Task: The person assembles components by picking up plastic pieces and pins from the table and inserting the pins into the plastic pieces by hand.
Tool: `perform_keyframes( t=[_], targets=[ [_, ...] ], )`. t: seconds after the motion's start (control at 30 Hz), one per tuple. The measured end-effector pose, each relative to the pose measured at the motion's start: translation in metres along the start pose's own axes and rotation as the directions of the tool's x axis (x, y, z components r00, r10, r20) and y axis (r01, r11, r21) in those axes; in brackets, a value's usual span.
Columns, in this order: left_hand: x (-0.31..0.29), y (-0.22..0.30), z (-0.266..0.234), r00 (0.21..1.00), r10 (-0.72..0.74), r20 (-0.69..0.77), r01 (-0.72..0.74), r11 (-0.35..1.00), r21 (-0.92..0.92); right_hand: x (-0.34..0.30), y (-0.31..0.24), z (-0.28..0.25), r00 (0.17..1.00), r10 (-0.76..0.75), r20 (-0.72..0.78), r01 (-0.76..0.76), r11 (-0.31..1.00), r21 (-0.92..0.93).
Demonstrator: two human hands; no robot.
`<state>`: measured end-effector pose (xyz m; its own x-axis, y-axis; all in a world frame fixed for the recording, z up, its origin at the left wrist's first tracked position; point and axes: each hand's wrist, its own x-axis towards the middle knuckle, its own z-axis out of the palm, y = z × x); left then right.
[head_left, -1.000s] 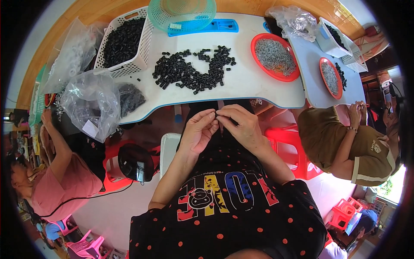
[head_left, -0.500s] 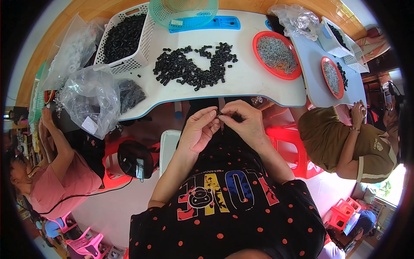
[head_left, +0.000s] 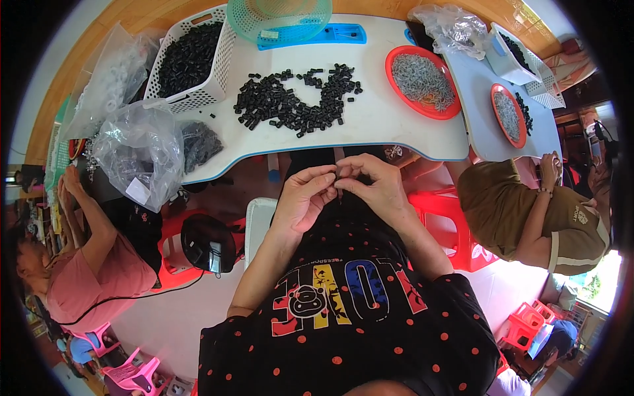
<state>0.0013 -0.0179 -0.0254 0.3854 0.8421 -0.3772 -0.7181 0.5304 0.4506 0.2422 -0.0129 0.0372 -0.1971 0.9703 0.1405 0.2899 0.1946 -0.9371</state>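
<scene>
My left hand (head_left: 304,198) and my right hand (head_left: 378,188) meet fingertip to fingertip above my lap, just off the table's near edge. Between their pinched thumbs and forefingers is a small dark piece (head_left: 337,175), mostly covered by the fingers, so its exact kind does not show. Beyond my hands, a loose heap of small black plastic pieces (head_left: 284,107) lies on the white table (head_left: 277,142). To the right of the heap, a red round tray (head_left: 391,86) holds many small grey-clear pieces (head_left: 421,79).
A white perforated basket (head_left: 228,56) full of black pieces stands at the back left, near clear plastic bags (head_left: 142,142). A green colander (head_left: 281,16) overlaps a blue tray (head_left: 350,34). Co-workers sit left (head_left: 105,264) and right (head_left: 522,218); a red stool (head_left: 442,211) stands beside me.
Both hands keep their pinch at nearly the same spot, with only a slight shift of the fingers. The heap and trays stay put.
</scene>
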Motion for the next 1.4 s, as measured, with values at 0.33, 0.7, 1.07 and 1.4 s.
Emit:
perform_keyframes(
  t=[0.33,0.7,1.07,1.4],
  targets=[
    [0.001,-0.002,-0.019,0.99,-0.096,0.103,0.084,0.99,0.117,-0.006,0.018,-0.009,0.963,0.022,0.269,-0.014,0.999,-0.035],
    [0.015,0.003,-0.039,0.969,-0.211,0.127,0.189,0.968,0.162,-0.002,0.042,0.0,0.959,-0.098,0.265,0.116,0.992,-0.05],
    [0.047,0.124,-0.054,0.994,0.105,0.025,-0.108,0.927,0.359,0.055,0.093,-0.023,0.98,0.154,0.13,-0.166,0.982,0.088],
    [0.138,0.371,-0.028,0.572,0.82,0.016,-0.48,0.319,0.817,0.149,0.218,-0.014,0.963,-0.21,-0.168,0.079,0.819,-0.569]
  ],
)
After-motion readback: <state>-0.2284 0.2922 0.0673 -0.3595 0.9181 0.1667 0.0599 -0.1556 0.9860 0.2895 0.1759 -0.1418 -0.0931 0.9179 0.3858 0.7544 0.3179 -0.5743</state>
